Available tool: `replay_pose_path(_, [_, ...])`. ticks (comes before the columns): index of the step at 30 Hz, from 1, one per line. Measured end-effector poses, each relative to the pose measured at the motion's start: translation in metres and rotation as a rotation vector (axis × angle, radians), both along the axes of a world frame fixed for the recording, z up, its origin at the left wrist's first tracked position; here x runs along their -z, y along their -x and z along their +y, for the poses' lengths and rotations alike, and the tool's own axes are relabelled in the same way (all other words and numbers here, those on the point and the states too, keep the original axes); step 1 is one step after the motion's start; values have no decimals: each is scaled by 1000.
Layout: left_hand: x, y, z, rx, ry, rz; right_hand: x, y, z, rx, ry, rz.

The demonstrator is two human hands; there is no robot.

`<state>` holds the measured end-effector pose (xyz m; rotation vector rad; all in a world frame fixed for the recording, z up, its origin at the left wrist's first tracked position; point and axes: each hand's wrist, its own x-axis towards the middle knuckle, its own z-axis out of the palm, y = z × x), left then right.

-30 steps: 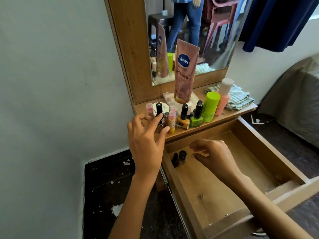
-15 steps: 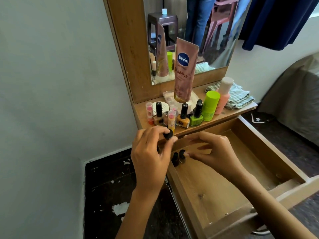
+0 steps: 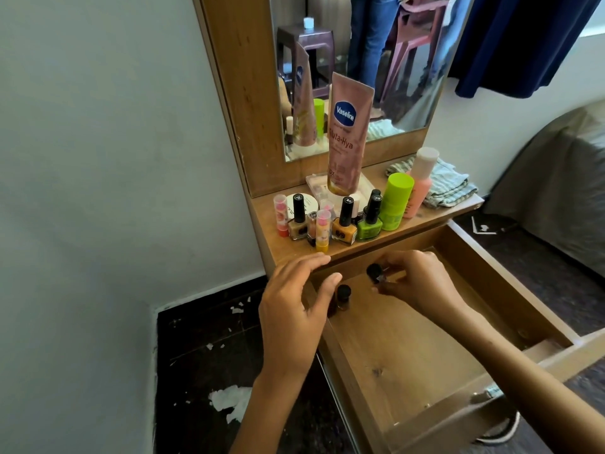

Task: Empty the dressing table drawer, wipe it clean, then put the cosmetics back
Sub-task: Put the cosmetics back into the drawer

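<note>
The wooden drawer (image 3: 409, 355) is pulled out, its floor mostly bare. A black-capped nail polish bottle (image 3: 343, 296) stands in its far left corner, with another partly hidden behind my left thumb. My right hand (image 3: 419, 283) pinches a small black-capped nail polish bottle (image 3: 374, 273) just above that corner. My left hand (image 3: 294, 312) hovers over the drawer's left edge, fingers spread and holding nothing. On the dressing table top (image 3: 291, 252) stand several nail polishes, lip balm sticks, a Vaseline tube (image 3: 347, 136), a green bottle (image 3: 394, 204) and a pink bottle (image 3: 420, 181).
A folded striped cloth (image 3: 448, 186) lies at the right end of the table top under the mirror (image 3: 393, 60). A white wall is on the left, dark floor below. A grey-covered bed (image 3: 556, 185) and a dark blue curtain (image 3: 523, 37) are on the right.
My left hand lifted a black-capped bottle off the table top and brought it down to the drawer. My right hand now holds it, and my left hand has let go.
</note>
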<state>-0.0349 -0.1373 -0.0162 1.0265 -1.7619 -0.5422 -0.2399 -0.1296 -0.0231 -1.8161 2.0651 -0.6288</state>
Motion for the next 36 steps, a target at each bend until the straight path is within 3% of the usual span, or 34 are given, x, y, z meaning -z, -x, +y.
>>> replay_pose_path(5, [5, -6, -1, -76, 7, 6, 15, -1, -14, -31, -116, -12])
replay_pose_path(23, [6, -8, -4, -111, -7, -27, 29, -15, -16, -114, -121, 25])
replay_pose_path(33, [2, -13, -8, -142, 29, -36, 0, -15, -2, -82, -129, 285])
replay_pose_path(36, [-1, -14, -14, -173, 57, -37, -11, -21, 8, -70, -32, 256])
